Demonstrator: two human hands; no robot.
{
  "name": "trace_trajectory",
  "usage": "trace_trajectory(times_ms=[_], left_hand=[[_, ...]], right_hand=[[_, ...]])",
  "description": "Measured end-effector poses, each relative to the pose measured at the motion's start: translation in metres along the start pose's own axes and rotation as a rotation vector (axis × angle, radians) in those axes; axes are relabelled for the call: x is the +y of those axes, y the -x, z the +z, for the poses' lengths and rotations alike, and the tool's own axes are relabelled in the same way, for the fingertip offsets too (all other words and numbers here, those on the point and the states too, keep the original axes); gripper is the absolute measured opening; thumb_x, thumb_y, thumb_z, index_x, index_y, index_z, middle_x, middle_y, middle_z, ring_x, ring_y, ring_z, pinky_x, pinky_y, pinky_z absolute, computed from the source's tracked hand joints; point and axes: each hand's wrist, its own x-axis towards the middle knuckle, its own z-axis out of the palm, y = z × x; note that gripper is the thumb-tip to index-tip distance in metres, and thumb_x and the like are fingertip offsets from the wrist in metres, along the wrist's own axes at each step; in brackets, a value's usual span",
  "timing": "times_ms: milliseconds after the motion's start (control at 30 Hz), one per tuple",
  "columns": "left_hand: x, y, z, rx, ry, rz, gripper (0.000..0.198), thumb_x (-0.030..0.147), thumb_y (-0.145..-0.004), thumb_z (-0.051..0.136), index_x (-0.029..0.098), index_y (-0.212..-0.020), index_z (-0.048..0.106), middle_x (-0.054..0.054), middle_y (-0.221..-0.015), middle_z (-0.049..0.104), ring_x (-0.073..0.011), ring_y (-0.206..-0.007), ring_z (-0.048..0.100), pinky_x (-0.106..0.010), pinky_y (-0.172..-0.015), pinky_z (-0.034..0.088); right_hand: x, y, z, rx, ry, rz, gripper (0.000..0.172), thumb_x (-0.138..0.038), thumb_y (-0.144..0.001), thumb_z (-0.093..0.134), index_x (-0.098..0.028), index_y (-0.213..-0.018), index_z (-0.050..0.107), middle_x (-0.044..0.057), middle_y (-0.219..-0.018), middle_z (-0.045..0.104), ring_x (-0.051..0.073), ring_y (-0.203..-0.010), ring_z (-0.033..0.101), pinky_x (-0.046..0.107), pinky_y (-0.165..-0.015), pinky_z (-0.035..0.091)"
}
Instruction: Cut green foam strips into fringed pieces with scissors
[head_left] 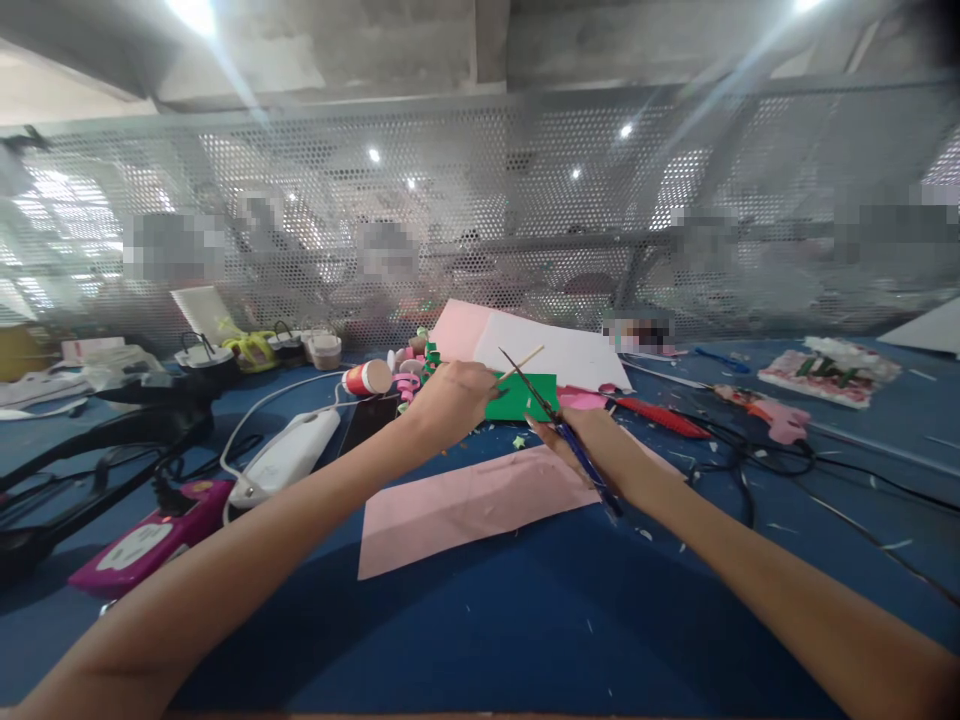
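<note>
My left hand (459, 398) is closed on a thin wooden stick (523, 364), whose tip points up and right. Blue-handled scissors (574, 445) are in my right hand (592, 450), whose fingers are wrapped about them; the blades point up and left, close to the stick. Behind and between both hands lies a green sheet (517, 398). Nearer to me a long pink paper strip (465, 515) lies on the blue table (420, 650), its right end partly below my right hand. A small green star (519, 442) rests just beyond the strip.
White paper (551, 350) and pink paper (461, 328) lie behind. Left are a tape roll (367, 378), a white power strip (289, 455) and a magenta box (154, 535). Right are a red cutter (667, 417), a pink glue gun (784, 418), cables and paper scraps. A perforated metal screen (450, 220) stands behind.
</note>
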Motion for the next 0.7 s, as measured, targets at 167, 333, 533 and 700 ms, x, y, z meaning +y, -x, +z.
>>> trace_trajectory(times_ms=[167, 333, 533, 700], left_hand=[[0.004, 0.001, -0.002, 0.020, 0.092, 0.083, 0.029, 0.020, -0.086, 0.041, 0.012, -0.068, 0.063, -0.008, -0.072, 0.064, -0.0150, -0.072, 0.058, -0.027, -0.068, 0.042], [0.003, 0.001, -0.005, 0.011, 0.244, 0.143, 0.024, 0.022, -0.083, 0.046, 0.016, -0.073, 0.067, -0.005, -0.069, 0.063, -0.0136, -0.071, 0.059, -0.026, -0.069, 0.043], [0.003, 0.002, 0.001, 0.008, 0.101, 0.129, 0.027, 0.018, -0.085, 0.041, 0.013, -0.074, 0.065, -0.007, -0.075, 0.063, -0.0149, -0.073, 0.059, -0.027, -0.070, 0.042], [0.010, 0.006, 0.006, 0.025, 0.021, 0.063, 0.027, 0.017, -0.085, 0.040, 0.012, -0.075, 0.064, -0.009, -0.078, 0.064, -0.0166, -0.074, 0.058, -0.029, -0.069, 0.041]], right_hand=[[0.003, 0.002, -0.001, -0.017, -0.029, -0.002, 0.035, -0.047, -0.086, 0.042, -0.018, -0.071, 0.055, 0.009, -0.065, 0.065, 0.021, -0.064, 0.064, 0.026, -0.055, 0.039], [0.006, 0.000, 0.001, -0.017, -0.012, -0.005, 0.029, -0.045, -0.085, 0.043, -0.018, -0.075, 0.051, 0.008, -0.066, 0.065, 0.021, -0.061, 0.064, 0.026, -0.053, 0.038], [0.008, -0.001, 0.004, 0.015, -0.059, -0.029, 0.028, -0.044, -0.085, 0.045, -0.019, -0.074, 0.051, 0.007, -0.066, 0.066, 0.022, -0.064, 0.065, 0.026, -0.054, 0.039], [0.008, 0.000, 0.002, -0.012, 0.019, -0.027, 0.025, -0.036, -0.087, 0.040, -0.016, -0.079, 0.054, 0.012, -0.074, 0.067, 0.023, -0.068, 0.065, 0.027, -0.056, 0.040]])
